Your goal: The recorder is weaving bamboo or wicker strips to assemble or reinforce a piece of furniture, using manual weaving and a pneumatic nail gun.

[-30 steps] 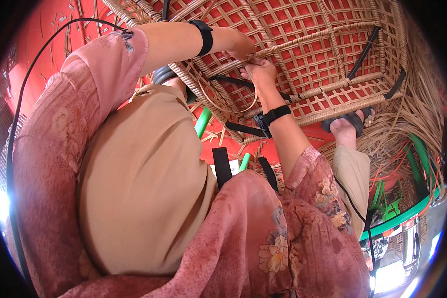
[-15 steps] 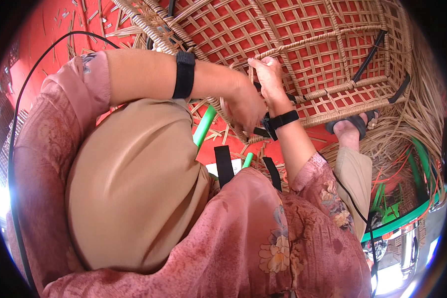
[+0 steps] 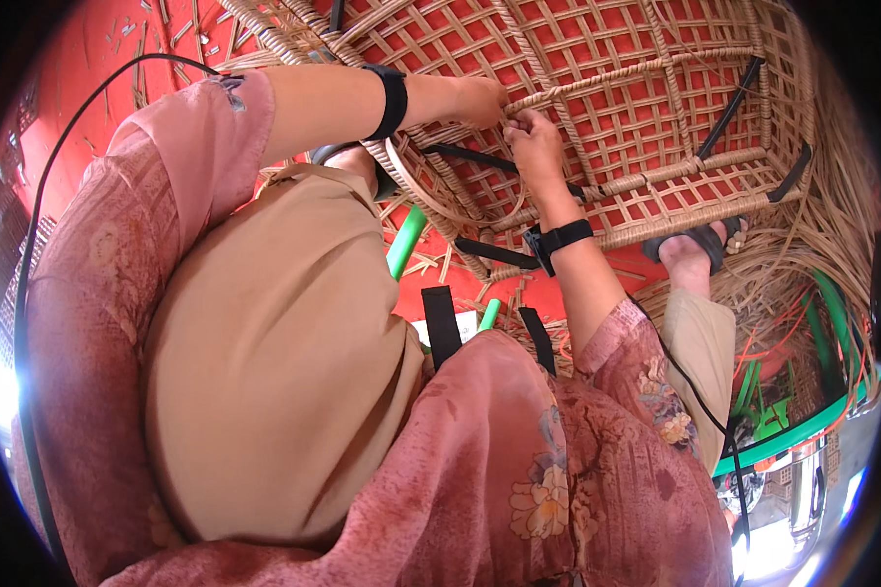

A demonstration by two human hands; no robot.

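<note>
Looks pretty far along to me: the woven rattan frame (image 3: 656, 108) filling the upper right of the frame has most of its lattice done, and both left hand (image 3: 480, 98) and right hand (image 3: 533, 142) are pinched shut on a cane strand (image 3: 558, 95) at upper center, with loose strips (image 3: 803, 264) piled at right.

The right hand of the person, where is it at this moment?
In the head view, the right hand is at upper centre, gripping a wrapped cane rib of the woven rattan frame, just right of the left hand.
</note>
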